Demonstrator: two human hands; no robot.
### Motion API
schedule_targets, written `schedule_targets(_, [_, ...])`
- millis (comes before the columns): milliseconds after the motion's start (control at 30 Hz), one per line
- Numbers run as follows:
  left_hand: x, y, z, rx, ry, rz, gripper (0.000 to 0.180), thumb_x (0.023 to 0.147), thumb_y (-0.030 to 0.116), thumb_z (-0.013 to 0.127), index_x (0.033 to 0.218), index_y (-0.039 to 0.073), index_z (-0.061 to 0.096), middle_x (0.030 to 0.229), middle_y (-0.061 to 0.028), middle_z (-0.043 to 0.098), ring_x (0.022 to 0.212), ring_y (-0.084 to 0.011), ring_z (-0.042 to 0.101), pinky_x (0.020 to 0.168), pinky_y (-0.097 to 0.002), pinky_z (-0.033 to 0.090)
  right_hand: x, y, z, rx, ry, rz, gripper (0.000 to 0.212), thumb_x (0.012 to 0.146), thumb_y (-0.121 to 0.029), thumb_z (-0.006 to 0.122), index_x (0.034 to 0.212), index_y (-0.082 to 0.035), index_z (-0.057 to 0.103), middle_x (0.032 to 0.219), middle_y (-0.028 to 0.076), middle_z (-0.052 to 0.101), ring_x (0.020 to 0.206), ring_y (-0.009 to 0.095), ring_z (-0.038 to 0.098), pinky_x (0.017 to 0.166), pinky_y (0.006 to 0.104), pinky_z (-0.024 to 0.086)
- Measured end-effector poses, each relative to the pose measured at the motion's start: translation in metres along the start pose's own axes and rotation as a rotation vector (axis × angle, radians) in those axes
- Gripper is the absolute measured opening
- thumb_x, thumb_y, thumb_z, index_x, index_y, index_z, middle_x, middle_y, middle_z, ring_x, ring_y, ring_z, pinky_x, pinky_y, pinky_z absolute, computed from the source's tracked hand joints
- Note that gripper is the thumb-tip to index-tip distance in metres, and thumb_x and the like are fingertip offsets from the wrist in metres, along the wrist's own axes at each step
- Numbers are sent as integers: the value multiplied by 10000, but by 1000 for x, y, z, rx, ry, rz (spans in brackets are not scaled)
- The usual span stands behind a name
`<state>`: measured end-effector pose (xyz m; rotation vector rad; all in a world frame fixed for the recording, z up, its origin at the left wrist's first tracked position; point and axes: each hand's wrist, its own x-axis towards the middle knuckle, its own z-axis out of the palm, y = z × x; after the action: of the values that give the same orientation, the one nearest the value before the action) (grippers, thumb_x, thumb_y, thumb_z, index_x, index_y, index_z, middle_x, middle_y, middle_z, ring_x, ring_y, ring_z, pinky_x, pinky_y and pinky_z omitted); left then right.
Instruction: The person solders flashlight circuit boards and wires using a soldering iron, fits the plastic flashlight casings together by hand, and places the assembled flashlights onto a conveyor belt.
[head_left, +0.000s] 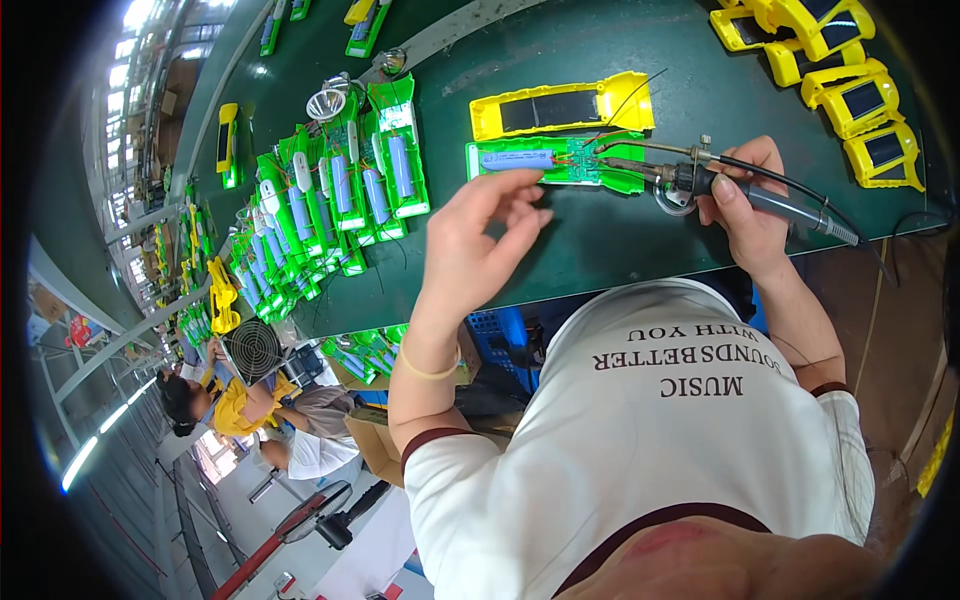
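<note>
Gripping soldering tool (785,207), right hand (745,212); green housing (622,181) at tip.
Left hand (480,238) beside housing, hold unclear; yellow cover (560,107) beyond.

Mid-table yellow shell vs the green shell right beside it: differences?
The yellow shell carries a dark panel; the green shell, a blue cylindrical battery and circuit board. The soldering iron reaches over the green shell; the yellow shell lies beyond, clear of that tool. Both are elongated and lie roughly parallel.

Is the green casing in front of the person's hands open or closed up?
Open: the green casing shows its blue battery and circuit board uncovered.
</note>
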<state>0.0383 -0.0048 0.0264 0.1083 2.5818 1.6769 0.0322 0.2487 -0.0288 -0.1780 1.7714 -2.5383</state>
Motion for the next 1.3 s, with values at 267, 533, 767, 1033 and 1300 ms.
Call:
schedule_targets(267, [32, -34, 5, 554, -6, 849, 244, 618, 27, 677, 858, 59, 650, 794, -57, 567, 739, -201, 568, 582, -297, 451, -1, 2, -1, -18, -23, 0, 224, 826, -84, 575, 882, -65, 359, 750, 65, 509, 569, 92, 487, 512, 220, 413])
schedule_targets(533, [32, -19, 5, 821, -28, 940, 247, 639, 55, 613, 883, 54, 650, 759, -40, 549, 705, -168, 567, 587, -266, 477, 0, 1, -3, -39, -22, -39, 222, 827, -72, 568, 866, -69, 349, 731, 62, 499, 548, 80, 454, 490, 211, 389])
schedule_targets(767, [32, -18, 5, 842, -50, 939, 315, 604, 39, 624, 911, 85, 678, 768, -41, 563, 687, -174, 573, 578, -275, 481, -1, 2, -1, -67, -47, -32, 229, 805, -41, 588, 850, -59, 364, 735, 57, 505, 572, 63, 439, 514, 207, 378])
schedule_targets(1033, [32, -18, 7, 881, -42, 936, 329, 602, 49, 629, 925, 95, 678, 759, -37, 556, 680, -171, 567, 569, -269, 476, -2, 3, 0, -183, -75, -47, 249, 783, -64, 627, 833, -54, 383, 732, 39, 510, 612, 57, 445, 551, 212, 378])
schedule_targets(1300, [32, -19, 7, 870, -35, 944, 340, 602, 28, 639, 932, 102, 675, 756, -34, 557, 660, -162, 564, 553, -265, 470, -6, -2, -2, -51, -29, -32, 249, 798, -55, 605, 870, -59, 367, 789, 68, 504, 599, 72, 467, 524, 214, 401])
